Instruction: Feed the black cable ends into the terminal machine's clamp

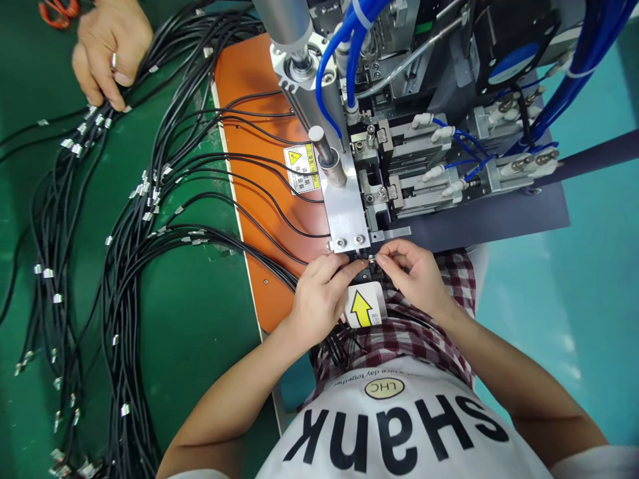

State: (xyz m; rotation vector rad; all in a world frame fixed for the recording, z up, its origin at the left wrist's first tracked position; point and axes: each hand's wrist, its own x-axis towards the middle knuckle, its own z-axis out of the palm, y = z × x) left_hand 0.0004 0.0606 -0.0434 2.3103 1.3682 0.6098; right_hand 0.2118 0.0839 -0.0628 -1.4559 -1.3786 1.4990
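My left hand (322, 293) is closed, thumb and forefinger pinched at the front end of the machine's metal block (347, 213). Facing it from the right, my right hand (414, 274) pinches at the same spot. A small silvery connector (371, 259) shows between the two sets of fingertips, apparently the end of a black cable whose length my left hand hides. Just below the fingers is a white plate with a yellow arrow (361, 307). Several black cables (269, 259) run in from the left, passing under my left hand and hanging toward my lap.
An orange machine base (249, 73) carries cylinders and blue air hoses (359, 26). Bundles of black cables with silvery ends (122, 319) lie on the green table (200, 372). A co-worker's hand (112, 46) rests on cables at the upper left, near orange-handled scissors (57, 13).
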